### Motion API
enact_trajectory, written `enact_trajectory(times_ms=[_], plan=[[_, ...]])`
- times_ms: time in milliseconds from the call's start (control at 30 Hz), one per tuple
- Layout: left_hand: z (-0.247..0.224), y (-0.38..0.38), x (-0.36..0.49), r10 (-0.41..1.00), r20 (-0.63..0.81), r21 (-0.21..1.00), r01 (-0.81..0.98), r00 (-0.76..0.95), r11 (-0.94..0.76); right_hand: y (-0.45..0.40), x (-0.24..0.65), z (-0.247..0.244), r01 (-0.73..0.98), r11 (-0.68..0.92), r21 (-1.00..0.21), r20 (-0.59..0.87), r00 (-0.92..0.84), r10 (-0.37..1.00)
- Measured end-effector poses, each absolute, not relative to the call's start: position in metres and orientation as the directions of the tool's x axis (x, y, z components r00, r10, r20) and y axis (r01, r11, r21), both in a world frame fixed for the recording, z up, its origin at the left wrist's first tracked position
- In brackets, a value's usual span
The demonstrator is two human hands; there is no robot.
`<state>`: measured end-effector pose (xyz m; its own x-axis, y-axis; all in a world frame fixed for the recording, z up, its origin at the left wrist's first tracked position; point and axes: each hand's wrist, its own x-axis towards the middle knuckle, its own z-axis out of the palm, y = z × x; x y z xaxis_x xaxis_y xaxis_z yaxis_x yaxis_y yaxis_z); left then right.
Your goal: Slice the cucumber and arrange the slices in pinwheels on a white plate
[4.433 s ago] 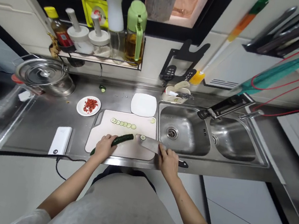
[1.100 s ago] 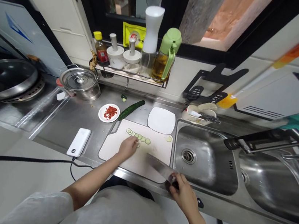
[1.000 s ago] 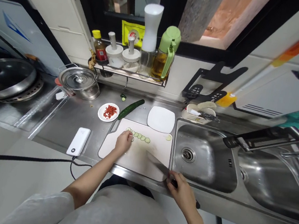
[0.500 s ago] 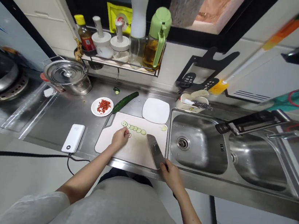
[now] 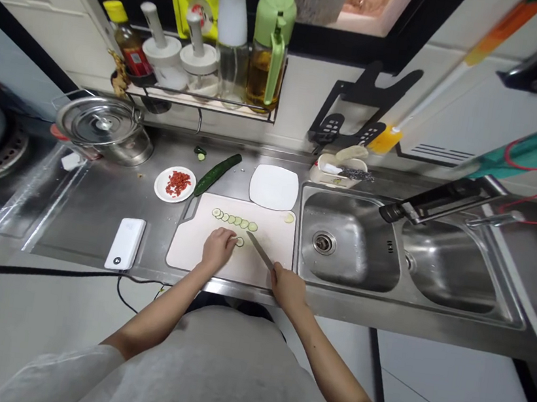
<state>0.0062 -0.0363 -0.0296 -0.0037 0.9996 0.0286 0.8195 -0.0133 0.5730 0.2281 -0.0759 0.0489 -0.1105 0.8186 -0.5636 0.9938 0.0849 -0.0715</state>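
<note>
On the white cutting board (image 5: pixel 188 243), my left hand (image 5: pixel 218 248) is closed, its fingertips at the edge of a thin cucumber slice (image 5: pixel 239 242). My right hand (image 5: pixel 288 289) grips the handle of a kitchen knife (image 5: pixel 262 250). The blade is turned nearly edge-on, its tip just right of that slice. Beyond both hands lies a row of several cucumber slices (image 5: pixel 231 220). One pale piece (image 5: pixel 289 218) sits alone at the board's far right corner. A long dark green cucumber (image 5: pixel 218 175) rests on the counter behind the board.
Behind the board are a plate of chopped red pieces (image 5: pixel 176 184), a white square plate (image 5: pixel 274 187) and cucumber ends (image 5: pixel 200 153). A double sink (image 5: pixel 350 238) adjoins on the right. Left are a white power bank (image 5: pixel 125 244) and a steel pot (image 5: pixel 104 130). A condiment shelf (image 5: pixel 202 101) hangs above.
The knife has moved left toward my left hand and turned from showing its broad face to nearly edge-on. The slice at my left fingertips now shows more fully. The camera view shifted slightly.
</note>
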Motion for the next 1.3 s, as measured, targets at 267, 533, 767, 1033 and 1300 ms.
enact_trajectory(times_ms=[267, 533, 767, 1033, 1300], plan=[[-0.049, -0.048, 0.003, 0.983, 0.171, 0.553, 0.82, 0.064, -0.149, -0.074, 0.219, 0.048, 0.989, 0.129, -0.074, -0.547, -0.148, 0.824], [-0.054, -0.046, 0.0, 0.966, 0.243, 0.564, 0.798, 0.087, -0.214, -0.066, 0.216, 0.048, 0.985, 0.132, -0.108, -0.597, -0.17, 0.784], [-0.058, -0.047, -0.001, 0.946, 0.305, 0.543, 0.796, 0.111, -0.269, -0.076, 0.211, 0.057, 0.974, 0.188, -0.126, -0.587, -0.226, 0.778], [-0.061, -0.048, -0.001, 0.935, 0.33, 0.507, 0.812, 0.127, -0.289, -0.079, 0.202, 0.059, 0.966, 0.219, -0.134, -0.618, -0.255, 0.744], [-0.06, -0.049, -0.002, 0.965, 0.236, 0.529, 0.817, 0.116, -0.227, -0.076, 0.198, 0.059, 0.966, 0.224, -0.129, -0.631, -0.254, 0.733]])
